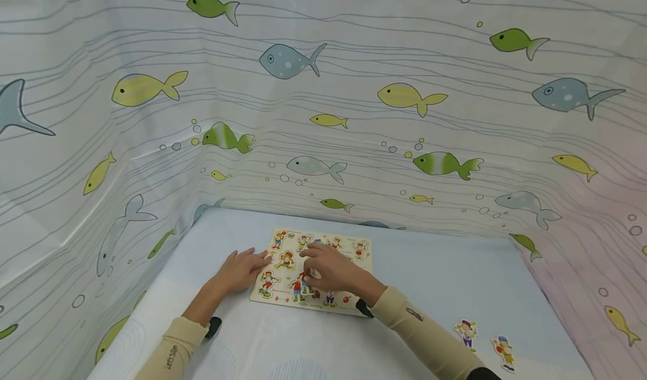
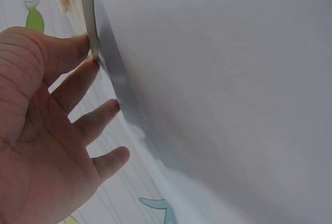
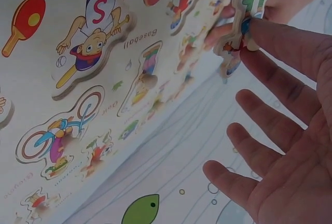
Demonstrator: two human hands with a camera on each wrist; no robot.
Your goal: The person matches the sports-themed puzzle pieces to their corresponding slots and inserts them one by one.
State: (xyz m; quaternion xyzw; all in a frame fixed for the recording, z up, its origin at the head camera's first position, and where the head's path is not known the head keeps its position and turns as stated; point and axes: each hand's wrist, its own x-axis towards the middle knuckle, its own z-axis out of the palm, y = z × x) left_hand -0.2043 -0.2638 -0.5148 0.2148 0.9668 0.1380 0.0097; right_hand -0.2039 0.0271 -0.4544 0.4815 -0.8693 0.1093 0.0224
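A wooden puzzle board (image 1: 259,293) with sports figures lies on the table. My left hand (image 1: 241,270) touches its left edge; in the left wrist view the thumb and index fingertips meet that edge, with the other fingers spread. Above the board's lower middle, my right hand (image 1: 331,269) pinches a figure-shaped puzzle piece (image 3: 250,6) with green boots between thumb and index finger, the remaining fingers held apart. That piece hangs upside down in the right wrist view. A baseball player piece (image 3: 98,27) sits on the board, its rim standing above the surface.
Two loose puzzle pieces lie at the table's right: a figure in purple trousers (image 1: 466,333) and one in a blue cap (image 1: 504,353). A fish-patterned curtain (image 1: 354,144) surrounds the pale table covering (image 1: 429,279).
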